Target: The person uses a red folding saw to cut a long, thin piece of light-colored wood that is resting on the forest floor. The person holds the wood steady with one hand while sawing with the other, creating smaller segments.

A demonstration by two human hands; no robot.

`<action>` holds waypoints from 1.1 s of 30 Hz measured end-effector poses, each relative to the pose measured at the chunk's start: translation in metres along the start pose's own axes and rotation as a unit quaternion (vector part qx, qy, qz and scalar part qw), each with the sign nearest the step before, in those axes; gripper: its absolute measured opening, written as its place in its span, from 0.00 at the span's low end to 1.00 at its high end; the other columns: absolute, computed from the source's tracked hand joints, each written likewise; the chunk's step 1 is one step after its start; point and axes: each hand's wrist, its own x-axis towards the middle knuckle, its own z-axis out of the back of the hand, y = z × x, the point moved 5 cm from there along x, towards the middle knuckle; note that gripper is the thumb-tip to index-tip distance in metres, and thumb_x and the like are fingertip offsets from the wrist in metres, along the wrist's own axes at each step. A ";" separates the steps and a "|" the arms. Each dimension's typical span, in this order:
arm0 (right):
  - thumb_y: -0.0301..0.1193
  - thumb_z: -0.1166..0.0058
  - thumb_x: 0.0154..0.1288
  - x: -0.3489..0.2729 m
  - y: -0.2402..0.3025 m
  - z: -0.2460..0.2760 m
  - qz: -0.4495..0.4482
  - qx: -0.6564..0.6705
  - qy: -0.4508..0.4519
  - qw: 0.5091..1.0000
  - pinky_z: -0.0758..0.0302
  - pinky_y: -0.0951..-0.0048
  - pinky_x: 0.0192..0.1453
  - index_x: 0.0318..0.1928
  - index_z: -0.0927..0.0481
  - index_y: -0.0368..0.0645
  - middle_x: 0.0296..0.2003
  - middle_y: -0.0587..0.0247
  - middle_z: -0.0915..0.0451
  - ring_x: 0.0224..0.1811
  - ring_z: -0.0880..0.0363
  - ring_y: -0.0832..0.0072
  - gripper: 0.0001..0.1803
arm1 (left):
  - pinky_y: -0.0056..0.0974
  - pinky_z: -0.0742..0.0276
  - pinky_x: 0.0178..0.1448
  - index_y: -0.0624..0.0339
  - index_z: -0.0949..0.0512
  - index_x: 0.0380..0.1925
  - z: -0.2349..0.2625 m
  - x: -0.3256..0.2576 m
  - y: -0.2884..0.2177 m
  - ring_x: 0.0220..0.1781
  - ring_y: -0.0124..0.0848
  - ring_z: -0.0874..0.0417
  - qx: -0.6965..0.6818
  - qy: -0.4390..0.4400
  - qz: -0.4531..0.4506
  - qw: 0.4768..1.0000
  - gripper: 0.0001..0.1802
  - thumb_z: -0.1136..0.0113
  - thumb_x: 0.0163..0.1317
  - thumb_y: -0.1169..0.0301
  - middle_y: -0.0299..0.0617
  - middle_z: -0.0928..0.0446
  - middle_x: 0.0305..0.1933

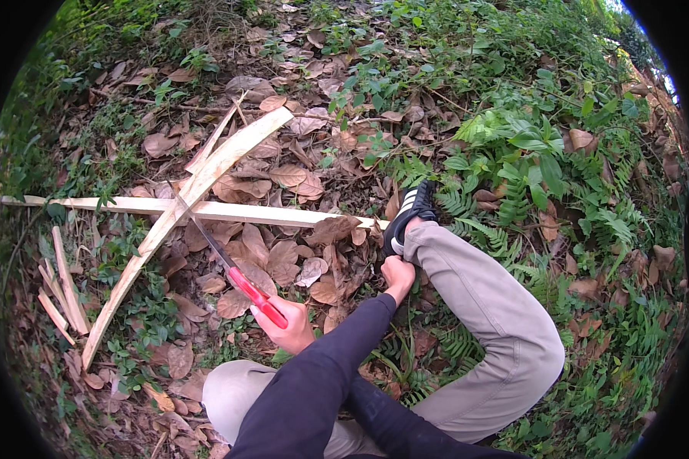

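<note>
Right hand (287, 327) grips one saw (246, 285) at two crossed wooden strips (205, 177); left hand (398, 275) curls beside one shoe (410, 216).

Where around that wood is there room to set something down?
No ground looks truly bare, but two leafy patches look usable: one between the long wood strip, the saw and the left hand; another beyond that strip, right of the crossing strip. It is crowded where the strips cross at the blade, and around the small wood pieces at left.
</note>
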 end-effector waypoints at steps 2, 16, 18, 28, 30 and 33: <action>0.30 0.35 0.66 0.000 -0.003 0.002 0.002 -0.001 -0.002 1.000 0.31 0.71 0.25 0.36 0.18 0.37 0.19 0.60 0.25 0.18 0.30 0.78 0.09 | 0.53 0.20 0.53 0.67 0.13 0.36 -0.004 -0.011 -0.003 0.45 0.59 0.14 -0.005 0.058 -0.068 0.996 0.13 0.40 0.54 0.71 0.66 0.17 0.36; 0.30 0.35 0.66 -0.012 0.000 -0.005 0.006 -0.019 -0.024 1.000 0.31 0.66 0.24 0.36 0.19 0.38 0.18 0.57 0.26 0.17 0.26 0.69 0.08 | 0.52 0.22 0.58 0.69 0.17 0.47 0.069 -0.009 0.021 0.51 0.57 0.15 -0.003 -0.051 0.028 0.998 0.14 0.45 0.66 0.74 0.65 0.17 0.46; 0.30 0.35 0.66 -0.012 -0.001 -0.007 0.003 -0.019 -0.018 1.000 0.31 0.66 0.24 0.36 0.19 0.38 0.18 0.57 0.26 0.16 0.27 0.69 0.08 | 0.51 0.22 0.58 0.68 0.17 0.50 0.068 -0.010 0.021 0.52 0.57 0.15 0.014 -0.067 0.012 0.998 0.16 0.45 0.66 0.75 0.65 0.17 0.46; 0.30 0.36 0.67 -0.010 -0.001 -0.005 -0.001 -0.008 -0.015 1.000 0.31 0.66 0.24 0.35 0.20 0.38 0.18 0.57 0.26 0.16 0.27 0.70 0.09 | 0.45 0.20 0.56 0.64 0.18 0.56 0.058 -0.010 0.014 0.50 0.51 0.13 -0.079 -0.120 -0.032 0.989 0.19 0.46 0.67 0.74 0.62 0.17 0.49; 0.30 0.36 0.66 -0.010 -0.003 -0.002 -0.011 -0.011 -0.015 1.000 0.32 0.67 0.24 0.34 0.20 0.38 0.18 0.58 0.26 0.16 0.27 0.70 0.09 | 0.44 0.20 0.55 0.62 0.18 0.56 0.054 -0.013 0.008 0.50 0.50 0.12 -0.093 -0.112 -0.035 0.989 0.18 0.45 0.68 0.74 0.60 0.16 0.49; 0.30 0.35 0.66 -0.009 -0.002 -0.001 -0.009 -0.008 -0.016 1.000 0.32 0.67 0.24 0.33 0.21 0.38 0.18 0.58 0.26 0.16 0.28 0.71 0.10 | 0.50 0.19 0.54 0.56 0.16 0.54 0.048 -0.008 0.007 0.49 0.56 0.14 -0.123 -0.109 -0.038 0.986 0.19 0.45 0.65 0.74 0.62 0.17 0.46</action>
